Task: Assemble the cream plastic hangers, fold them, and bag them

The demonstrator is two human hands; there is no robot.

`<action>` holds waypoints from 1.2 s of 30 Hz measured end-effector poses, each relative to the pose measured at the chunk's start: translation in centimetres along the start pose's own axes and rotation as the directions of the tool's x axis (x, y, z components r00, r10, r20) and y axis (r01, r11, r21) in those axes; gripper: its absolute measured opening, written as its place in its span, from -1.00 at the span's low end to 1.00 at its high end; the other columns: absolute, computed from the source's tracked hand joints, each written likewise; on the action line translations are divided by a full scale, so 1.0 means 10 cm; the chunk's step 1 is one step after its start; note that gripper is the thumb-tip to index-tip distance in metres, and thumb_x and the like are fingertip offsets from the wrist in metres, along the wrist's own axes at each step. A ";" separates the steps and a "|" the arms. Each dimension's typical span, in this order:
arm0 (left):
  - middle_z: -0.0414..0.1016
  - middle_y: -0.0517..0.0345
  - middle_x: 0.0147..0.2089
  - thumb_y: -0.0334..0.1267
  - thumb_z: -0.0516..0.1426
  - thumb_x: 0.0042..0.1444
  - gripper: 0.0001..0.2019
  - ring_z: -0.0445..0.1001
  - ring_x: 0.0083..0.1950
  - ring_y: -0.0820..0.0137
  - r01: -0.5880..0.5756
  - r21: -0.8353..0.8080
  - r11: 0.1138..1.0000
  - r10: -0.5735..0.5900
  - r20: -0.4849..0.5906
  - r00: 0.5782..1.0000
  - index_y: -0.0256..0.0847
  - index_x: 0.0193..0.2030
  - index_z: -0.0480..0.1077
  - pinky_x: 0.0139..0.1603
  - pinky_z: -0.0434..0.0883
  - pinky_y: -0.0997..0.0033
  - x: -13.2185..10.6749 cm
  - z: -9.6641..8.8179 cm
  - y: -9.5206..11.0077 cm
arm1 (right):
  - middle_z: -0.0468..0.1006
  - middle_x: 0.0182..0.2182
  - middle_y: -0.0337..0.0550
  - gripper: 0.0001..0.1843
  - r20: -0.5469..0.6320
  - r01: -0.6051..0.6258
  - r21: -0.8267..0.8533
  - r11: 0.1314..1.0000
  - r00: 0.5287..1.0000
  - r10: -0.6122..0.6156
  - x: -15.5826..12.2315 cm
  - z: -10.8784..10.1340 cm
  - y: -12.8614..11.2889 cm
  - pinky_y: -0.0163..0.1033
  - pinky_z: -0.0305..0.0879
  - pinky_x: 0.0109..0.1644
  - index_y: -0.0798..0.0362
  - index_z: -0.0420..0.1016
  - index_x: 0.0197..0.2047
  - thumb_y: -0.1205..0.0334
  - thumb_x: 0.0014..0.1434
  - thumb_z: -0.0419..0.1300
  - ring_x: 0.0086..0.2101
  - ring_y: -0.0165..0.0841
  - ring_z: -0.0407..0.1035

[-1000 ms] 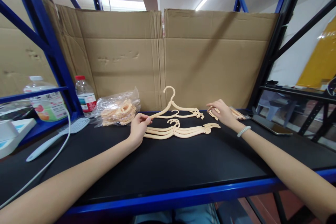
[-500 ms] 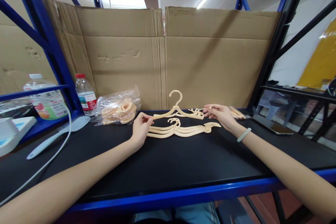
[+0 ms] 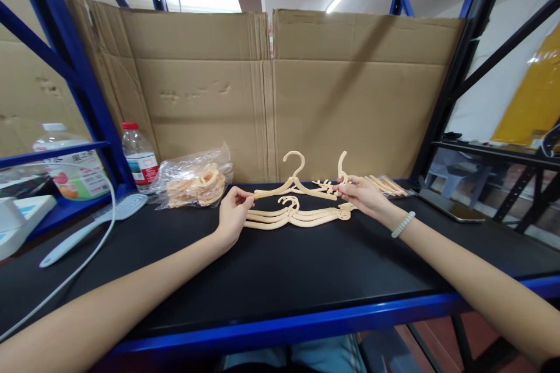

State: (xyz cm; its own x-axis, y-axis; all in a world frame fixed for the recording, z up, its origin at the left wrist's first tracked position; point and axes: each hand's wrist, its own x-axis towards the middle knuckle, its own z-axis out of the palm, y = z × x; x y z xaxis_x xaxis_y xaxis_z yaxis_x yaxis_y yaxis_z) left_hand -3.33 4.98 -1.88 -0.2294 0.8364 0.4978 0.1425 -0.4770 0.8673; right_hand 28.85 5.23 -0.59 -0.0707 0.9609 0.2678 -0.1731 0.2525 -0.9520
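Note:
Between the thumb and fingers of my left hand (image 3: 231, 215) is the left end of a cream plastic clothes hanger (image 3: 284, 187), its hook pointing up. My right hand (image 3: 366, 195) is closed on a small curved cream piece (image 3: 342, 166), which stands upright near the hanger's right end. Whether the piece touches the hanger I cannot tell. Just in front lie several overlapping cream hangers (image 3: 269, 220) on the black tabletop. Their left ends are partly behind my left hand. Small loose cream pieces (image 3: 324, 185) lie behind the held hanger.
To the left are a plastic bag of cream parts (image 3: 196, 189), a red-capped bottle (image 3: 140, 157), a pale hairbrush (image 3: 98, 224) and a white cable (image 3: 90, 265). A bag of thin parts (image 3: 387, 186) and a phone (image 3: 450, 207) lie right. Cardboard (image 3: 210, 99) stands behind.
My right hand has come slightly forward and now holds up the small curved piece. My left hand keeps its pinch on the hanger's end. The view has shifted a little.

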 end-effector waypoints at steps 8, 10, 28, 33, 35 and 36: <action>0.41 0.21 -0.49 -0.25 0.20 -0.21 -0.83 0.40 -0.45 0.41 -0.015 -0.030 0.999 0.014 -0.009 1.000 -0.23 -0.49 0.29 -0.34 0.32 0.41 0.00 0.00 -0.01 | 0.53 -0.35 -0.16 -0.79 0.033 -0.088 0.007 0.996 0.996 0.087 -0.02 -0.01 -0.04 -0.21 0.35 0.03 0.10 0.45 -0.43 0.30 -0.13 0.40 -0.22 -0.35 0.45; 0.41 0.21 -0.48 -0.26 0.20 -0.21 -0.83 0.40 -0.44 0.41 -0.017 -0.034 0.999 0.017 -0.007 1.000 -0.23 -0.49 0.29 -0.34 0.32 0.41 0.00 0.00 -0.01 | 0.51 -0.37 -0.17 -0.82 0.047 -0.138 -0.007 0.990 0.989 0.138 -0.01 -0.03 -0.05 -0.22 0.36 0.02 0.11 0.46 -0.43 0.31 -0.09 0.38 -0.27 -0.40 0.44; 0.40 0.21 -0.45 -0.27 0.20 -0.18 -0.84 0.39 -0.43 0.42 -0.068 -0.062 0.996 0.070 0.032 0.997 -0.23 -0.48 0.28 -0.33 0.36 0.39 -0.02 0.00 0.02 | 0.58 -0.33 0.09 -0.84 0.241 -0.442 -0.076 0.894 0.861 0.447 -0.08 -0.05 -0.21 -0.24 0.47 -0.06 0.18 0.37 -0.40 0.40 0.23 0.09 -0.22 -0.27 0.52; 0.40 0.21 -0.44 -0.27 0.20 -0.16 -0.84 0.39 -0.43 0.42 -0.084 -0.063 0.994 0.087 0.043 0.995 -0.23 -0.47 0.29 -0.33 0.36 0.40 -0.02 0.00 0.01 | 0.59 -0.34 0.13 -0.82 0.259 -0.449 -0.086 0.889 0.852 0.455 -0.09 -0.04 -0.21 -0.27 0.49 -0.12 0.17 0.34 -0.40 0.44 0.25 0.04 -0.23 -0.29 0.52; 0.39 0.22 -0.44 -0.28 0.20 -0.15 -0.84 0.39 -0.42 0.42 -0.086 -0.070 0.994 0.089 0.046 0.995 -0.22 -0.47 0.28 -0.33 0.36 0.40 -0.02 0.00 0.01 | 0.58 -0.34 0.15 -0.81 0.255 -0.462 -0.087 0.883 0.846 0.468 -0.10 -0.04 -0.21 -0.26 0.49 -0.14 0.17 0.33 -0.40 0.44 0.25 0.03 -0.28 -0.30 0.53; 0.40 0.22 -0.44 -0.28 0.20 -0.15 -0.84 0.39 -0.42 0.42 -0.087 -0.074 0.993 0.091 0.048 0.995 -0.22 -0.47 0.28 -0.33 0.36 0.40 -0.02 0.00 0.01 | 0.58 -0.34 0.16 -0.81 0.251 -0.470 -0.089 0.878 0.843 0.476 -0.09 -0.04 -0.22 -0.25 0.49 -0.14 0.17 0.32 -0.41 0.44 0.26 0.02 -0.29 -0.30 0.54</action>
State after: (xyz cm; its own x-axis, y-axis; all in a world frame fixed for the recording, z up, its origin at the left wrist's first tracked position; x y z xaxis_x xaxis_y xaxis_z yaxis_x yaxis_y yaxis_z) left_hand -3.27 4.76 -1.92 -0.1695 0.8014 0.5736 0.0906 -0.5669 0.8188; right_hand 29.65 3.82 1.15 -0.3887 0.9015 -0.1901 -0.0316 -0.2192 -0.9752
